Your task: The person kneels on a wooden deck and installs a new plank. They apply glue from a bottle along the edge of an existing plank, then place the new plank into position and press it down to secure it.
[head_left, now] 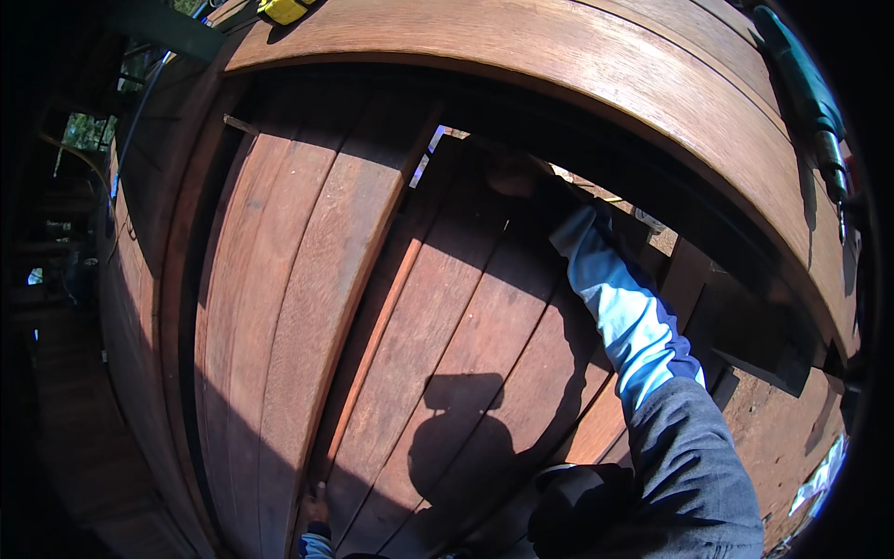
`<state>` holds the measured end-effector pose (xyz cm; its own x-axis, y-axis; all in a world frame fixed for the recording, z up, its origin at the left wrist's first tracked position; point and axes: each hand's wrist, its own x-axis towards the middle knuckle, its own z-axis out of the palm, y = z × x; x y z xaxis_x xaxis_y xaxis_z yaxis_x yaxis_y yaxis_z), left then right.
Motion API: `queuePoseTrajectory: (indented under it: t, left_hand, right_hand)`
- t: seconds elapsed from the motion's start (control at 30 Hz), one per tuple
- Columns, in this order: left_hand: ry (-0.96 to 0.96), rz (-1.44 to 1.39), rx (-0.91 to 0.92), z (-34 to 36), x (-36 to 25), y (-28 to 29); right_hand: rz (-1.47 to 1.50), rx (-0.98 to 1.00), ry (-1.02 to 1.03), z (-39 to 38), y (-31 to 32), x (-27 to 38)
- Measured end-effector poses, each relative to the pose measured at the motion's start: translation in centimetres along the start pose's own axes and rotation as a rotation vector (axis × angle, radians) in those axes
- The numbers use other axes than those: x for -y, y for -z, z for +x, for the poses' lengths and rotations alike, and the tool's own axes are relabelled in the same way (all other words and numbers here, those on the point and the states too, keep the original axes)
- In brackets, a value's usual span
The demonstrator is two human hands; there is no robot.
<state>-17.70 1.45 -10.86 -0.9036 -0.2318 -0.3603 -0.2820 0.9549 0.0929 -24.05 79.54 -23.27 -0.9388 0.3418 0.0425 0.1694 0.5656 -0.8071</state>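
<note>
My left hand (315, 506) is at the bottom, gripping the left edge of a loose slatted wooden panel (439, 331), its thumb showing. My right arm, in a light blue and dark sleeve, reaches forward; my right hand (510, 179) is in deep shadow at the panel's far end, under a curved wooden top board (596, 70), its fingers unclear. Another slatted wooden section (298, 214) lies left of the panel, with a narrow gap between. My head's shadow falls across the panel.
A green power drill (808, 107) lies on the top board at right, a yellow tool (284, 9) at the top left. A dark angled piece (764, 359) is under the board at right. Dark wooden structures and a hanging cable fill the far left.
</note>
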Motion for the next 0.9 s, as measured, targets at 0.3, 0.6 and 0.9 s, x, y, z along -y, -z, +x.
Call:
queuePoseTrajectory:
  t: [0.3, 0.6, 0.9]
  left_hand:
    - [-0.321, 0.426, -0.326, 1.0, 2.0, -2.1]
    - [-0.293, 0.500, -0.153, 0.4, 0.9, -1.0]
    - [-0.237, 0.485, -0.141, 0.4, 0.4, -0.8]
  right_hand:
    - [0.450, 0.158, -0.165, 0.7, -1.6, -2.5]
    - [0.284, -0.106, 0.192, 2.3, -4.8, -6.5]
    - [0.113, 0.092, -0.035, 0.8, -1.3, -2.9]
